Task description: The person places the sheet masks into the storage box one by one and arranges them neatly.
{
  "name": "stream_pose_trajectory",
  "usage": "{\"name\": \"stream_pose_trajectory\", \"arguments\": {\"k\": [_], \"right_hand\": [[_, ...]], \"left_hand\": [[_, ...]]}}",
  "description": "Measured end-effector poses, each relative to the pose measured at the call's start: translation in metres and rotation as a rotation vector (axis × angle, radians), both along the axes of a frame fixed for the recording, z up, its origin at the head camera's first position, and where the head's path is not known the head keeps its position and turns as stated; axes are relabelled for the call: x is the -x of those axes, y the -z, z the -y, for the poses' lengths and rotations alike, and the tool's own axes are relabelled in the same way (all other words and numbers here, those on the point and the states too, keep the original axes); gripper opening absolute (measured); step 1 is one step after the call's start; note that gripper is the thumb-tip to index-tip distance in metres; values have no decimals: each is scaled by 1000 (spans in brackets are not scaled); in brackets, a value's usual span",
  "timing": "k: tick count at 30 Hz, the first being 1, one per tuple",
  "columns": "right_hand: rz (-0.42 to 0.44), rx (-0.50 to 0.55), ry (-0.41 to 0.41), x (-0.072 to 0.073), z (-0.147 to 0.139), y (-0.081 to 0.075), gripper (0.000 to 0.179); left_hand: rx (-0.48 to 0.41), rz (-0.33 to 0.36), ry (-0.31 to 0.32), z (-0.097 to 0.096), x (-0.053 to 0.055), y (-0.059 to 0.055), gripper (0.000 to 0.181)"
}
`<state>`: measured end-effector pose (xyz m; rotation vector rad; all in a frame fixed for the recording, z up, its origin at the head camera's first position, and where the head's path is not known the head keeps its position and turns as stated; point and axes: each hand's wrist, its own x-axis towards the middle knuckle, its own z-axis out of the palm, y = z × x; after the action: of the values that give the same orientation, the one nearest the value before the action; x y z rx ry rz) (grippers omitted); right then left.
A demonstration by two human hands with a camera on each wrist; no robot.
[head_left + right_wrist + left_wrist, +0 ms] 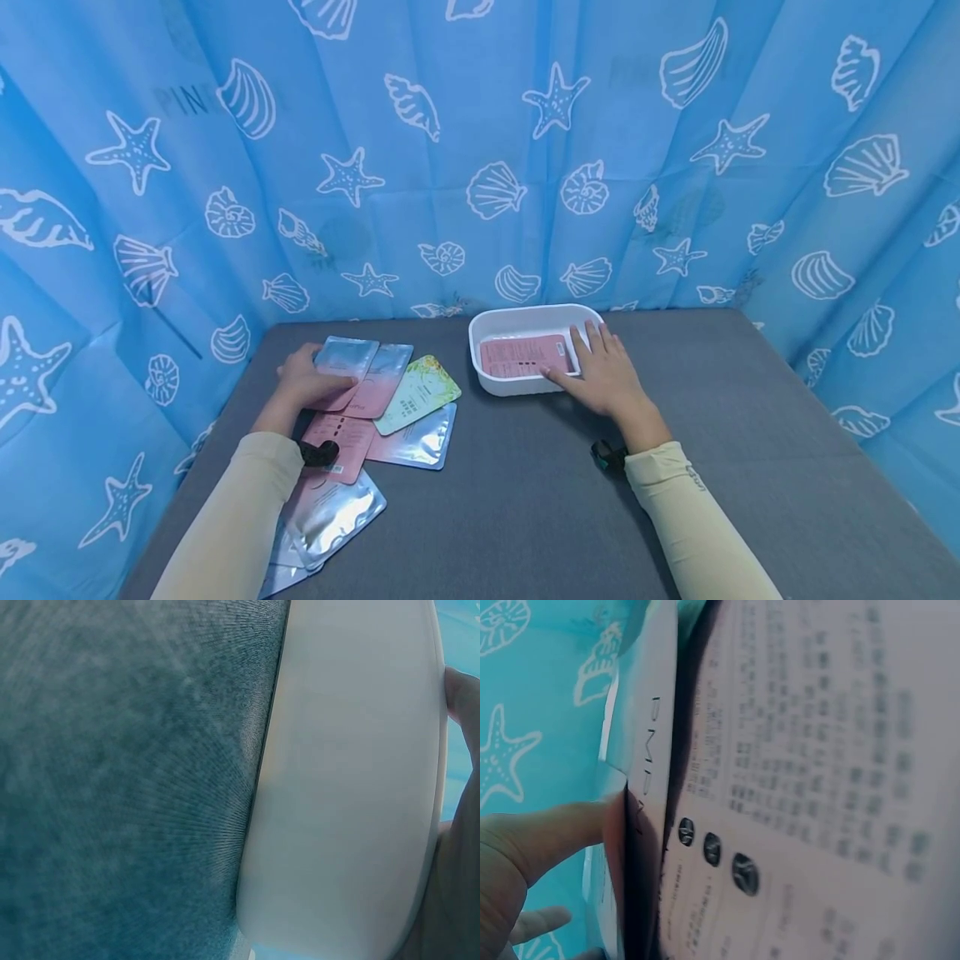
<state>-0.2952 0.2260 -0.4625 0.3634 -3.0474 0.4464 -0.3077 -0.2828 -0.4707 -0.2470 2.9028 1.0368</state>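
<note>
A pink and silver-blue packet [349,357] lies at the upper left of a loose pile, on the left part of the bench [510,500]. The left hand [303,377] has its grip at the packet's left edge, pinching it with the thumb laid across its face and the fingers at the outer side. In the left wrist view the thumb presses against the packets, and large dark lettering shows on one of them.

Just right of it, and overlapping it, is a second pink packet [384,379], then a green-and-yellow packet [417,394] set at a slant. Under that one a shiny silver packet [429,436] shows, and a printed pink packet [351,442] lies below the left hand. More silver packets [337,517] fan out nearer the person, partly hidden by the sleeve.

Well apart to the right, near the far edge of the bench, stands a white box [517,387] with a pink printed packet [517,356] flat inside. The right hand [609,377] rests on its right end, its grip spread, fingers straight over the rim and thumb at the near side. Behind everything hangs a blue curtain [480,108] patterned with white shells and starfish
</note>
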Motion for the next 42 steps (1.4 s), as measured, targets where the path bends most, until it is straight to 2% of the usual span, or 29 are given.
{"name": "stream_pose_trajectory", "arguments": {"k": [4,9,15,19,25,31,37,42], "right_hand": [[-1,-4,1,1,0,1,100],[-5,-4,1,1,0,1,101],[-1,1,1,1,-1,1,102],[-7,9,2,1,-1,1,101],[5,16,2,1,-1,1,100],[3,12,7,2,-1,0,104],[4,9,12,2,0,-1,104],[10,7,15,0,0,-1,105]], "left_hand": [[-3,18,-2,0,1,-2,109],[-38,35,-39,1,-1,-4,113],[-36,20,-71,4,-3,0,97],[-111,-3,-90,7,-7,-1,88],[-213,32,-111,9,-12,-5,76],[-259,20,-90,10,-13,-7,64],[-281,48,-76,6,-17,-11,67],[-345,20,-55,-1,-22,-16,68]]}}
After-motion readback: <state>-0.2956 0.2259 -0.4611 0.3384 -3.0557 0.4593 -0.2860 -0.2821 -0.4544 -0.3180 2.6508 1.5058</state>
